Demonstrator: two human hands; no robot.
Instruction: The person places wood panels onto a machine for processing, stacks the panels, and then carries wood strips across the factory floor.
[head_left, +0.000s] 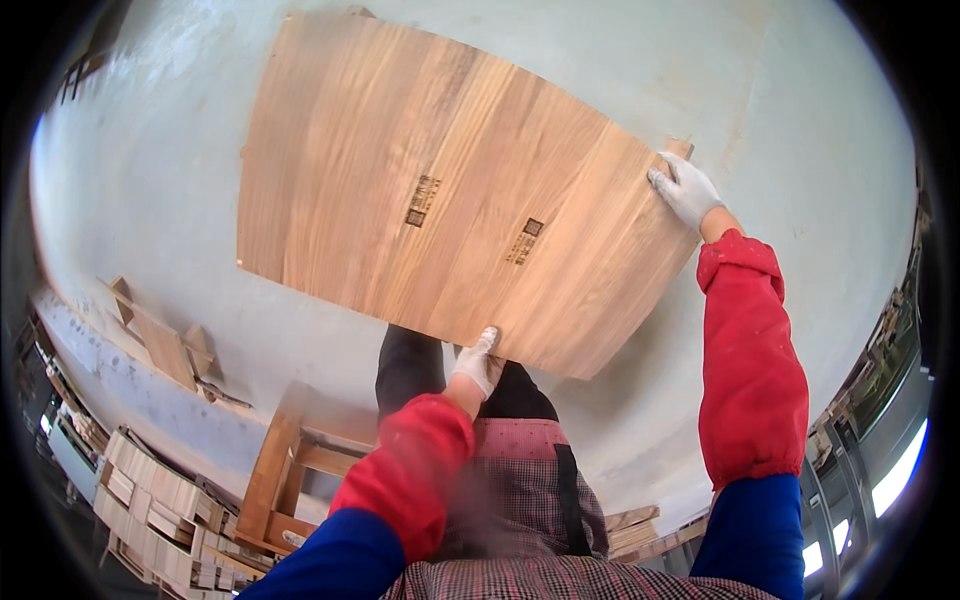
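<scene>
A wide wooden panel (390,150) with lengthwise grain and two dark printed marks spans the view in front of me, tilted. Gloved in white, my left hand (482,365) grips its near edge, thumb on top and fingers underneath. At the far right corner my right hand (688,192), also in a white glove, is closed over the panel's edge, beside a small wooden end (680,148) that sticks out past the board. The fingers beneath the panel are hidden. Red sleeve covers reach over both forearms.
Beneath the panel lies a pale grey floor (820,130). At left stands a small wooden frame piece (165,345). A brown wooden stool-like frame (270,470) is near my left side, with stacked light wood pieces (150,500) beyond it. More boards (632,530) lie behind my right side.
</scene>
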